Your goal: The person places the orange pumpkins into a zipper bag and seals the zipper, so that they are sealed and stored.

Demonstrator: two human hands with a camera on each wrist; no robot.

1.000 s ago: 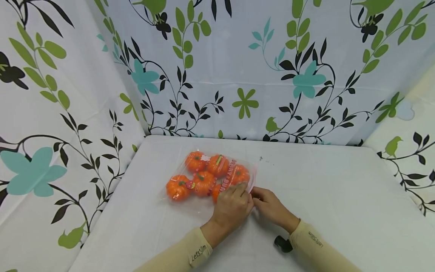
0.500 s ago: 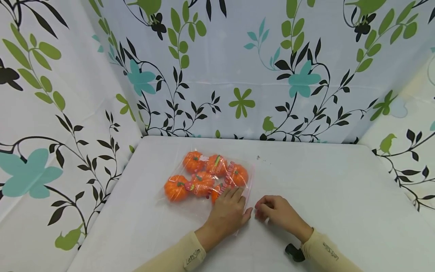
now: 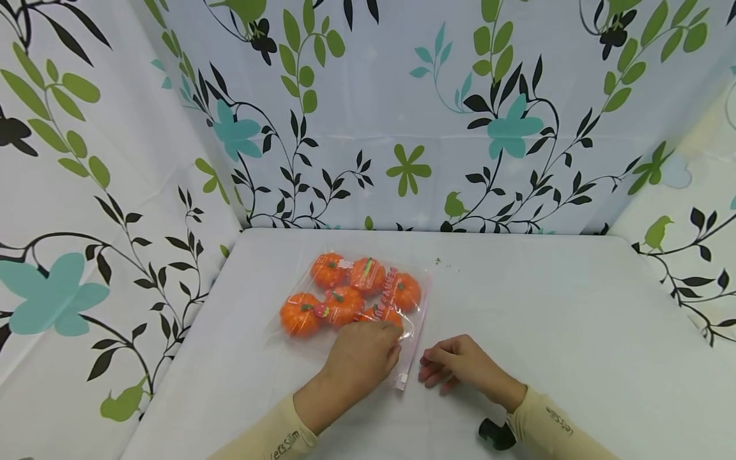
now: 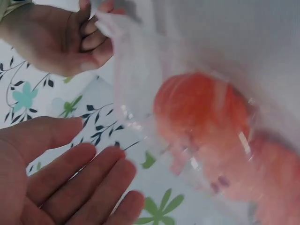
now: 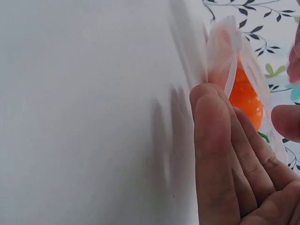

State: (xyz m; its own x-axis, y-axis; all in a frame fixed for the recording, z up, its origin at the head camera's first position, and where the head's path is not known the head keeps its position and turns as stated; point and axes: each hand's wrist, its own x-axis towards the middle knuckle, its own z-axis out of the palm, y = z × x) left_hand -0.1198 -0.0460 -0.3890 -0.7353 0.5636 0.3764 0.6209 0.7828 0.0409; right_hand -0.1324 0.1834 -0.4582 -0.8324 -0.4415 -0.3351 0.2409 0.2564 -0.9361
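Observation:
A clear plastic zip bag (image 3: 411,348) with pink edging and pink print lies on the table, holding several small orange toy pumpkins (image 3: 344,305). At its lower right corner is a white slider (image 3: 401,378). My left hand (image 3: 363,355) hovers over the bag's near side. In the left wrist view the fingers of that left hand (image 4: 84,183) are extended and apart from the bag, with nothing in them. My right hand (image 3: 468,367) rests just right of the bag's pink edge, fingers loosely bent and holding nothing. In the right wrist view the bag's opening (image 5: 233,70) shows beyond the fingertips.
The bag lies on a white table (image 3: 546,306). Hanging cloth (image 3: 356,128) with leaf and flower prints closes off the back and both sides. A black strap piece (image 3: 497,434) sits by my right wrist.
My right hand has let go of the bag's edge and drawn back right and down. My left hand first flattened on the bag, then lifted and moved left, uncovering the slider corner.

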